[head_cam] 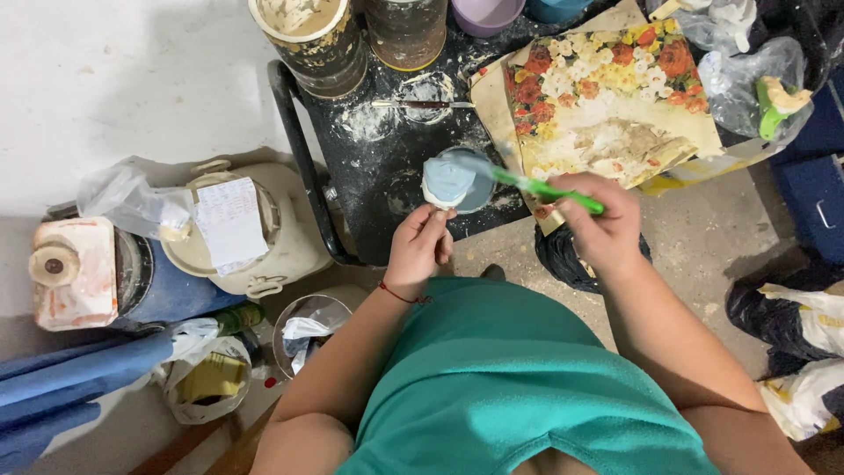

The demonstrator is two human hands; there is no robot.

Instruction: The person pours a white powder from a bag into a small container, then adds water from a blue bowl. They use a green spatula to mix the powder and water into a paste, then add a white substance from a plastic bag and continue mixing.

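While a small round cup (450,180) of pale blue-grey paste is gripped from below by the left hand (418,246), a green-handled tool (545,188) is clenched in the right hand (598,224), its far end lying across the cup's top. The cup is held just above the near edge of a black desk (387,176), which is dusted with white powder. A thin knife (422,105) is seen lying on the desk farther off, beside a white ring mark. To the right of the cup, a flowered board (607,97) smeared with white is laid on the desk, and crumpled clear bags (747,62) are seen beyond it. At the far edge, a stained tub (308,35) and a jar (406,31) are stood. To the left, on the floor, a cream lidded bucket (255,229) with a paper sheet on top is placed beside a blue drum (158,281). A red thread is worn on the left wrist.
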